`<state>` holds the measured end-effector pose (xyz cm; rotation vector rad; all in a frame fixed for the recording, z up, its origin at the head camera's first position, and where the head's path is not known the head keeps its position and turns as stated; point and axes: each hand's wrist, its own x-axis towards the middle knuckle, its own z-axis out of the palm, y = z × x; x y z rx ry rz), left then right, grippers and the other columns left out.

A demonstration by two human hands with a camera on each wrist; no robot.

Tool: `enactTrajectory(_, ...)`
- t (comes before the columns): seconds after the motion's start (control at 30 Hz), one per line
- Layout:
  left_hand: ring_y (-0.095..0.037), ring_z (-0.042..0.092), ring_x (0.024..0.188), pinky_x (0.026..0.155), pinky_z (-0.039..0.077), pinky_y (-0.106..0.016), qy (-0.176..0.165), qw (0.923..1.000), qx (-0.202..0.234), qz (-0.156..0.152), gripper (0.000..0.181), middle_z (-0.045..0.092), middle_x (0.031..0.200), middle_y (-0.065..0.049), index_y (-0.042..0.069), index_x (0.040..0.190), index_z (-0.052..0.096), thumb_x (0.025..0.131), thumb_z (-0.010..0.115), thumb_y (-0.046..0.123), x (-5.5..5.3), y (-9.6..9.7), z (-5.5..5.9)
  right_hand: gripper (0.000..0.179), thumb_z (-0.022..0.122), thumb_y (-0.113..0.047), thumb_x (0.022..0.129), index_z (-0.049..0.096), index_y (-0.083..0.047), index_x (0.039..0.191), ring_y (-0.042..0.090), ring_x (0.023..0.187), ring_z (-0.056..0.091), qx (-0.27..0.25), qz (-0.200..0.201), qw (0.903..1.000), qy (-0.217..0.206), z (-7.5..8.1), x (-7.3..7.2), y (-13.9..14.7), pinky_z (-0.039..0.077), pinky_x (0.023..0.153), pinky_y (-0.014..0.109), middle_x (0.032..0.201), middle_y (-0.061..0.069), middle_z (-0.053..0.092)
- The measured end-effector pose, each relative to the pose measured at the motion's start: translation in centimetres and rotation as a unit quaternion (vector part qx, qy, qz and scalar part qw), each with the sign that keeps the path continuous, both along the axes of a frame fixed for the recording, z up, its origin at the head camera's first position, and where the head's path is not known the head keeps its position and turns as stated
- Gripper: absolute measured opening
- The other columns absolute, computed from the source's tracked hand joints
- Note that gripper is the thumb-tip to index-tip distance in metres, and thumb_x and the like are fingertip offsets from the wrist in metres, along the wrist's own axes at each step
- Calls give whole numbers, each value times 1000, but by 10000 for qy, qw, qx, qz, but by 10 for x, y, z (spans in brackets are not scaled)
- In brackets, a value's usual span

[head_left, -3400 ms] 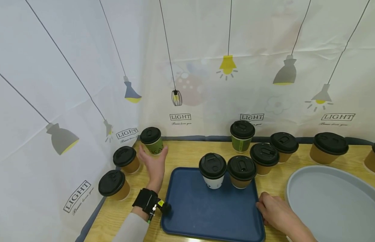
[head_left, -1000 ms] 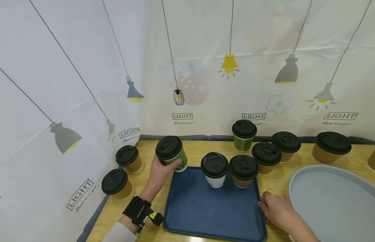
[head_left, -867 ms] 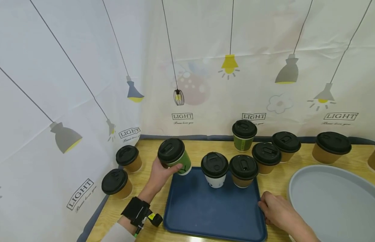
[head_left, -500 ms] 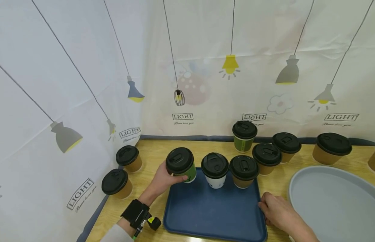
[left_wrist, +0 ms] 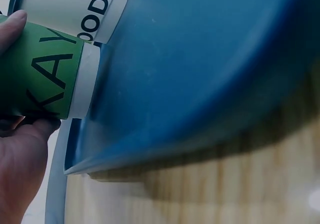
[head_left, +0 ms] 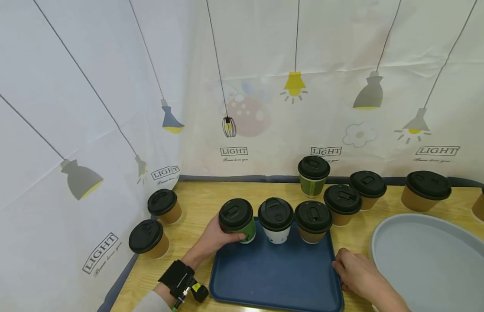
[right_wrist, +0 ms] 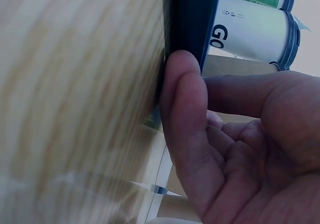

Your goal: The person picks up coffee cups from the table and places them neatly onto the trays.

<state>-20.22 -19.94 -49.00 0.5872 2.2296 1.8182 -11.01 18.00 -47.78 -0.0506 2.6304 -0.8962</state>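
My left hand (head_left: 212,237) grips a green paper coffee cup (head_left: 248,230) with a black lid, at the back left corner of the blue tray (head_left: 277,277). In the left wrist view the green cup (left_wrist: 50,69) shows the letters KAY, my thumb and fingers around its sides. Right beside it on the tray stands a white cup (head_left: 277,235) with a black lid, then a brown cup (head_left: 312,236) by the back right corner. My right hand (head_left: 356,273) pinches the tray's right edge; the right wrist view shows its fingers (right_wrist: 187,104) curled against the rim.
Behind the tray stand another green cup (head_left: 312,186) and several brown lidded cups (head_left: 417,201). Two more brown cups (head_left: 160,248) line the left wall. A round grey tray (head_left: 433,264) lies at the right. A printed curtain (head_left: 265,121) closes off the back.
The green cup was by the back left wall; my left hand has taken hold of it and carried it right and nearer, beside the white cup. The right hand has stayed at the tray edge.
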Motion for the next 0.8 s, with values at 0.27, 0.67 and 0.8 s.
enactTrajectory(0.27,-25,58,129,110,44,-48,-7,9999,-119,-4,81,59,142,-6,19,153,46,84,87,10,-3,1,-5,16,57,-10,105,58,-10,89,15,58,57,-17,-11,10000,-28,0,0,0,43,55,31,66,1,56)
enactTrajectory(0.67,-24,58,129,110,44,-47,-67,9997,-140,-183,82,58,144,-4,22,154,44,85,86,10,-9,5,-4,15,57,-10,105,60,-10,90,15,58,57,18,3,10000,8,0,1,0,42,55,31,66,0,57)
enactTrajectory(0.8,-25,55,133,114,40,-50,-101,9993,-316,-195,87,55,147,-4,22,157,40,85,87,12,-5,0,-1,15,57,-10,105,61,-9,90,15,58,57,31,-32,10000,-28,0,0,-1,42,55,31,66,0,57)
